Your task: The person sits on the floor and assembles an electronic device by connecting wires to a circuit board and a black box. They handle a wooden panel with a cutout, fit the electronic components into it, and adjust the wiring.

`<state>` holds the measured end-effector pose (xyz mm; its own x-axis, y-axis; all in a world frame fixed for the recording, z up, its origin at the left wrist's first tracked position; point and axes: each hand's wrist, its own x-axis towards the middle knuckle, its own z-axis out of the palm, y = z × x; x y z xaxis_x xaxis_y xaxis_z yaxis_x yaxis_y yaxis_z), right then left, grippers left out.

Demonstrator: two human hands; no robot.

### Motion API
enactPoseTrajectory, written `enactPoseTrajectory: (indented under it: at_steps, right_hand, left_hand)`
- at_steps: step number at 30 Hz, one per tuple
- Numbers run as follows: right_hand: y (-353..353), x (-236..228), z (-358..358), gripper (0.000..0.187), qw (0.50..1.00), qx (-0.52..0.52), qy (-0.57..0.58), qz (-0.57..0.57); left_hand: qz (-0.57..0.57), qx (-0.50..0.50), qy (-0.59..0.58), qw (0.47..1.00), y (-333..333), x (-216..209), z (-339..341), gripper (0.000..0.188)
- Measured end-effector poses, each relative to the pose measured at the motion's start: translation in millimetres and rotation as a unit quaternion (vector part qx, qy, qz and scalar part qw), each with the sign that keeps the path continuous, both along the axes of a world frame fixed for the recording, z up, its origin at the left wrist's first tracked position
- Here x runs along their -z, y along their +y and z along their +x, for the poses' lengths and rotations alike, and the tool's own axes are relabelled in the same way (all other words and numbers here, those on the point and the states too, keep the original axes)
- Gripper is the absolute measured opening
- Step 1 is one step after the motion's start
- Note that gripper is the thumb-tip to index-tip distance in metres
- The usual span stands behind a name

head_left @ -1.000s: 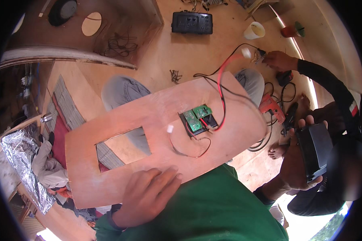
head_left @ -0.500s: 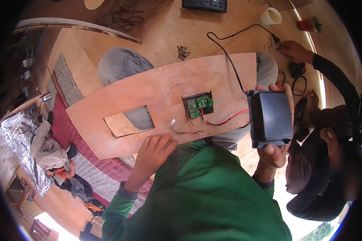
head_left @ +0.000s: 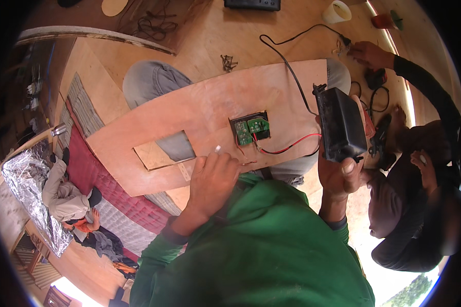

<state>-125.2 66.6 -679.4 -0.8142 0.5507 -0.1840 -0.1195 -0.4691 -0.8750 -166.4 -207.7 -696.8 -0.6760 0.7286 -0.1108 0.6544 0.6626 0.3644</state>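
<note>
A black box [head_left: 342,124] is clasped in the right hand [head_left: 338,176] beside the lap-propped wooden panel [head_left: 205,110], likely keeping wires [head_left: 279,153] slack; whether anything is pinched in the left hand [head_left: 213,180], fingers curled, is unclear.

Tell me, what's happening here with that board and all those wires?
A wooden board lies across the lap of a person in a green top. Their right hand holds a black box; their left hand is at the board's near edge, by a small white connector. Green circuit boards sit at an opening in the board, with wires running toward the box. Another person's hand is near a black cable's end.
</note>
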Motion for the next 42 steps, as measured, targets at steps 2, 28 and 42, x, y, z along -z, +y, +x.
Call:
enactPoseTrajectory:
  at_steps: [2,28,42]
  right_hand:
    - [1.2,0.6,0.5,0.134,1.000,0.002,0.001,0.007]
    - [-5.8,-2.1,8.8,0.129,0.999,-0.040,0.009,0.029]
    - [-33.0,25.9,8.8,0.115,0.940,-0.252,0.049,0.224]
  left_hand:
    - [0.024,-0.083,-0.074,0.993,4.5,-2.0,5.3,0.021]
    - [0.148,-0.187,-0.627,0.742,37.0,9.6,32.6,0.065]
    - [0.383,-0.311,-0.566,0.660,-6.6,-23.9,-10.4,0.043]
